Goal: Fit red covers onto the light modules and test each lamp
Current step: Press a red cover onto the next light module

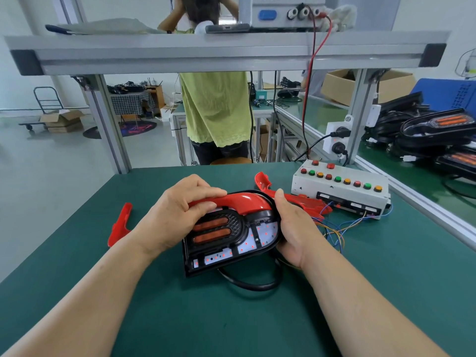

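Two hands hold the work at the middle of the counter (77,266): the left hand (177,215) has its grip closed over the red cover (247,203), the right hand (291,235) around the round end of the light module (235,224). Pressing only at the left could seat the cover crooked, I think. The module's long axis runs near-left to far-right, round end toward the test box (342,194).

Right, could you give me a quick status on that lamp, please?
Left hand holds red cover on light module, top edge. Right hand grips module's right end. LED board uncovered. Nothing in the way.
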Available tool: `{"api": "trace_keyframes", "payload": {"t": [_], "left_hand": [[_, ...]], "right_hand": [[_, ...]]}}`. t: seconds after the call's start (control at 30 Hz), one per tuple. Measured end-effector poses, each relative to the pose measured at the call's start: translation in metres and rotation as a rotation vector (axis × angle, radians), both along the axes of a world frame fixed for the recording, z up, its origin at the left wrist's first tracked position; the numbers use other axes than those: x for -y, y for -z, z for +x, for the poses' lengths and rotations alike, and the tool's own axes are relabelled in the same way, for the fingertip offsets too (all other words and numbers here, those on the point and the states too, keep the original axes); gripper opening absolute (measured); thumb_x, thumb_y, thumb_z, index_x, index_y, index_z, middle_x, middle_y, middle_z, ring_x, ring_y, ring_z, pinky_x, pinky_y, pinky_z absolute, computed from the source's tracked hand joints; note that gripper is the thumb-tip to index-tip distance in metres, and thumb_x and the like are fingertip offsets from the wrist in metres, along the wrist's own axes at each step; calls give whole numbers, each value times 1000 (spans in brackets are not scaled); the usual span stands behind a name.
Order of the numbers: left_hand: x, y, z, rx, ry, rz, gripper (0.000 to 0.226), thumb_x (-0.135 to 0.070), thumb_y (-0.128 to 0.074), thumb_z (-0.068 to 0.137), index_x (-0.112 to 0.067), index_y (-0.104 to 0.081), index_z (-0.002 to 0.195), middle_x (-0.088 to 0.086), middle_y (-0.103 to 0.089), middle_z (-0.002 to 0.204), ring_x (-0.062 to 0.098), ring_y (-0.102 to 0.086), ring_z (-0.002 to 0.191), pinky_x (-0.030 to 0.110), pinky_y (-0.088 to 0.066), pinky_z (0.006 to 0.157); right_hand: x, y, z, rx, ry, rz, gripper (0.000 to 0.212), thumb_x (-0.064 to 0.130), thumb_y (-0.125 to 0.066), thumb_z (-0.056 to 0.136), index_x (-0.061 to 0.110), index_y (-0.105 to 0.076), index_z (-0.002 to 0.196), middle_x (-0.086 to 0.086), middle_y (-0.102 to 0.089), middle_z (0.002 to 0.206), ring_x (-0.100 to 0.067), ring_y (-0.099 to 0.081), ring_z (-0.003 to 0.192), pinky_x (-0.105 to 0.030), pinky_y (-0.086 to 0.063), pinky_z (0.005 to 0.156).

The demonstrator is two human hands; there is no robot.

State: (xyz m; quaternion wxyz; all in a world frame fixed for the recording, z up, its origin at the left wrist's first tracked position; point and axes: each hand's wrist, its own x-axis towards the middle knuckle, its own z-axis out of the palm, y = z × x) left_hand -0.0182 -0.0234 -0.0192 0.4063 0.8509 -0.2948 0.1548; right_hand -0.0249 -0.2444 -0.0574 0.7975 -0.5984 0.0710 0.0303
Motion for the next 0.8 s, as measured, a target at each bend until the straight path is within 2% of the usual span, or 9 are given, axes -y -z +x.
{"api": "trace_keyframes", "payload": {"t": [0.13,0.3,0.5,0.7,0.8], "left_hand": [[0,1,0,0,-8,22,37,-3,-65,92,-35,-71,110,-7,-60,96,12,-60,95,14,-42,87],[2,4,0,44,-40,52,34,-3,-65,92,-27,-73,114,-6,-59,97,11,-59,96,14,-42,89],[5,6,1,60,-53,39,33,-3,-65,92,-26,-73,114,-4,-60,97,10,-58,97,13,-41,90],[5,8,1,14,-45,-25,35,-3,-66,92,-32,-73,111,-4,-60,97,12,-60,96,16,-44,89],[5,7,1,4,-33,-55,41,-1,-66,91,-38,-71,108,-4,-60,96,12,-60,96,15,-44,89]], "right_hand": [[1,0,-1,8,-11,-13,58,53,-39,103,6,-72,103,-15,-76,102,-31,-73,98,-52,-50,100],[0,0,0,33,-40,-35,62,55,-39,102,2,-67,116,-15,-75,106,-32,-71,102,-53,-50,101],[2,4,1,69,-50,-39,58,51,-34,105,8,-72,111,-14,-75,109,-30,-71,105,-52,-49,103],[4,6,4,91,-41,19,56,48,-35,106,17,-80,93,-14,-75,109,-29,-71,104,-50,-49,103],[4,6,4,97,-55,8,56,48,-36,105,15,-79,95,-15,-75,110,-31,-70,106,-51,-48,104]]}}
